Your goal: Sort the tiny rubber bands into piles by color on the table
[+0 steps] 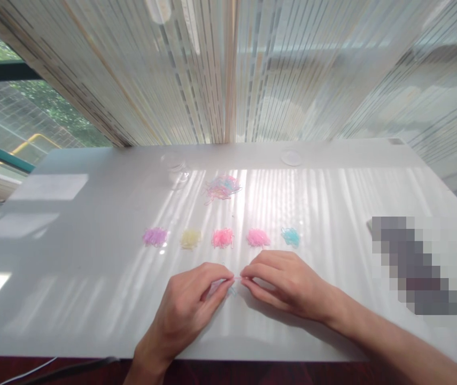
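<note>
Left hand (186, 299) and right hand (288, 280) each pinch an end of a thin pink strand (238, 277) between thumb and forefinger, at the near middle of a white table (108, 299). Just beyond lies a row of five coloured piles (222, 237). Light fingertip pressure and an even, gentle pull should keep the strand from slipping or snapping.

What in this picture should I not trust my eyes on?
All in the head view:
Pink strand: ends hidden by the left hand and right hand.
Blue strands: too small to count, perhaps partly behind the left hand.
Dark object: masked by pixelation.
Clear container: details washed out by glare.
Right forearm: cut off at lower right.
</note>
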`<state>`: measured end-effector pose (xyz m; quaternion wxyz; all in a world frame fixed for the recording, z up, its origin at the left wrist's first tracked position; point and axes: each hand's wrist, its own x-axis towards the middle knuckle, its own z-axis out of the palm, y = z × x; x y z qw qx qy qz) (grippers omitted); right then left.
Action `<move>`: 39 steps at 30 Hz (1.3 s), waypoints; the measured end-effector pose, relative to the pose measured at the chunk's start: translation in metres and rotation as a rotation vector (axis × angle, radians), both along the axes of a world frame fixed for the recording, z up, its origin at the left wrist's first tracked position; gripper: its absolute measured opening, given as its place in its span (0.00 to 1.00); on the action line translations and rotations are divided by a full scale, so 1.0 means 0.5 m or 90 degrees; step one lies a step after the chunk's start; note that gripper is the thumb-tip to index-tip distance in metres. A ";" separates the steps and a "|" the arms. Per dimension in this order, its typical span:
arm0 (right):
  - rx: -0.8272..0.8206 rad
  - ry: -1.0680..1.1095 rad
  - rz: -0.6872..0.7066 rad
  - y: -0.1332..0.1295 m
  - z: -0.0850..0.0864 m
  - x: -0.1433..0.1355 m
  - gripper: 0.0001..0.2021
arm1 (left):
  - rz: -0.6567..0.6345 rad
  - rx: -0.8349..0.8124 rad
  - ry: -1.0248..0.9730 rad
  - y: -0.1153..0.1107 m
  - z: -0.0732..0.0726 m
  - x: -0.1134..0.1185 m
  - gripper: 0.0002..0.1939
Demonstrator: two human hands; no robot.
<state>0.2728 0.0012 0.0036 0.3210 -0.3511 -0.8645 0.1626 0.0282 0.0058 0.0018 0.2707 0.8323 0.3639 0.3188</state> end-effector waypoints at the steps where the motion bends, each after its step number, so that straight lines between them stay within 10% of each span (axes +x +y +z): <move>1: 0.002 -0.003 -0.001 0.000 0.000 0.000 0.12 | 0.000 0.006 0.000 0.000 0.000 0.001 0.07; 28: 0.024 -0.011 -0.034 -0.002 -0.006 0.000 0.11 | 0.047 0.018 -0.007 0.004 -0.004 0.002 0.06; 39: -0.016 -0.076 -0.037 0.003 -0.011 0.005 0.16 | 0.204 0.134 0.088 0.025 0.001 0.042 0.05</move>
